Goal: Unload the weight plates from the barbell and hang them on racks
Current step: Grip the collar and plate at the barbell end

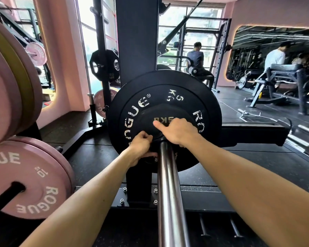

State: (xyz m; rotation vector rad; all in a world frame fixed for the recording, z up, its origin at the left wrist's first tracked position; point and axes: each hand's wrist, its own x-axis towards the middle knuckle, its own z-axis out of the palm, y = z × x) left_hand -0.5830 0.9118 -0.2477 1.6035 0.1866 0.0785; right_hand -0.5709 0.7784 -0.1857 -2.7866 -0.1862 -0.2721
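Head view. Steel bar [168,184] running from the bottom edge up to the frame's centre, loaded with a large black plate [200,97] marked ROGUE in worn white letters. Against its face, on the same bar, a small black plate [150,114] with a faded "5KG" mark, partly covered by both hands.

Left hand [140,147] at the lower left of the small plate, just beside the bar: fingers curled round the plate's edge, thumb underneath. Right hand [177,131] at the plate's right side, just above the bar: thumb stretched flat across the plate's face over the "5KG" mark, remaining fingers bent over the far edge and mostly hidden. Both forearms reaching in from the bottom corners.

Black upright [137,36] standing directly behind the plates, bolted base showing below them.

At left, pink plate [25,177] marked ROGUE and 10 hanging on a black peg [5,195]; further pink and olive plates [12,86] stacked above it. Black plates [103,65] stored on a rack near the window.

In the background, a seated person [197,58] at a machine, back turned. Wall mirror [275,56] at right showing benches and more people.
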